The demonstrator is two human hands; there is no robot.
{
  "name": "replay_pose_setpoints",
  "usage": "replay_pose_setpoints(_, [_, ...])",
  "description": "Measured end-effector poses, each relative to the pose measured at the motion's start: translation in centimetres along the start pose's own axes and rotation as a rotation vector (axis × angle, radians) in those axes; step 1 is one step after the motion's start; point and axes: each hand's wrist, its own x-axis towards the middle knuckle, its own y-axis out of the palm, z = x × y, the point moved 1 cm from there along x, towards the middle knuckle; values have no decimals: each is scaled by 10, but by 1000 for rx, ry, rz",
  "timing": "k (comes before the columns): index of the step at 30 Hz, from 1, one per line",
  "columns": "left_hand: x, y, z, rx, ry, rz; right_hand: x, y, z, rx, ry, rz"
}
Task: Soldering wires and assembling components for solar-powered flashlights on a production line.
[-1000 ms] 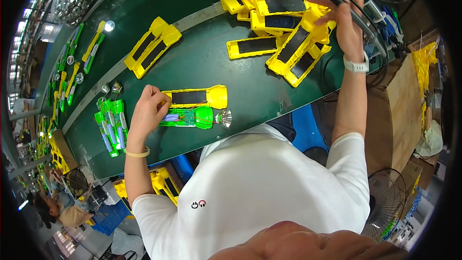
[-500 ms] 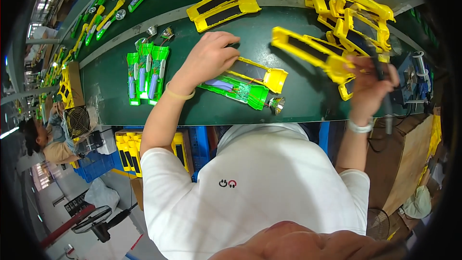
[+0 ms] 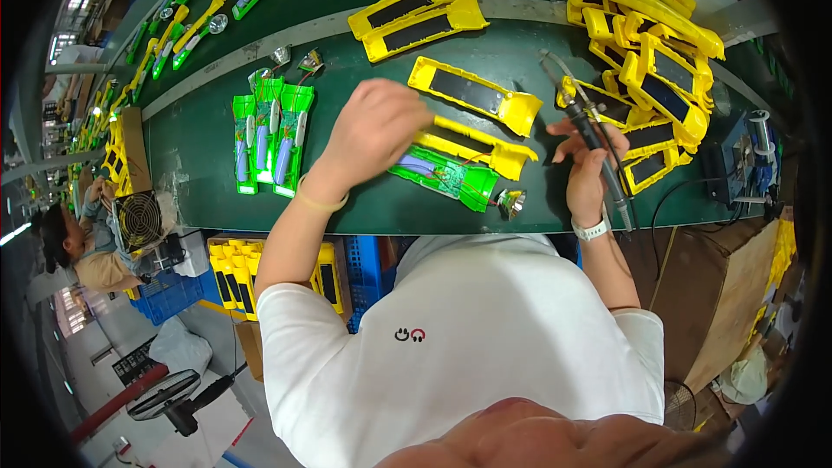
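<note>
My left hand (image 3: 374, 132), its fingers curled, is over the left end of a yellow casing half (image 3: 472, 144) and a green casing half (image 3: 438, 178); what its fingertips hold, if anything, is hidden. The green half carries a violet cell, a circuit board and wires leading to a silver reflector (image 3: 511, 201). My right hand (image 3: 591, 160) holds a black-handled soldering iron (image 3: 591, 132), tip pointing away, with several fingers spread. Between the hands and slightly beyond lies another yellow casing half (image 3: 475, 95) with a dark panel.
Filled green halves (image 3: 263, 134) lie at left, with reflectors beyond. Two yellow halves (image 3: 416, 17) rest further back. A pile of yellow casings (image 3: 667, 78) stands at right, near a blue box with a solder spool (image 3: 761, 134). A person (image 3: 87, 243) sits far left.
My right hand has moved left and put down the yellow half it carried, keeping the soldering iron. My left hand stays near the green half, its fingers more curled.
</note>
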Motion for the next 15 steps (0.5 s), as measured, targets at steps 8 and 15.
replay_pose_setpoints(8, [-22,-14,-32,-385,-180,211,5,16,0,121,214,187])
replay_pose_setpoints(15, [-12,-26,-2,-402,-147,273,7,8,-9,264,282,72])
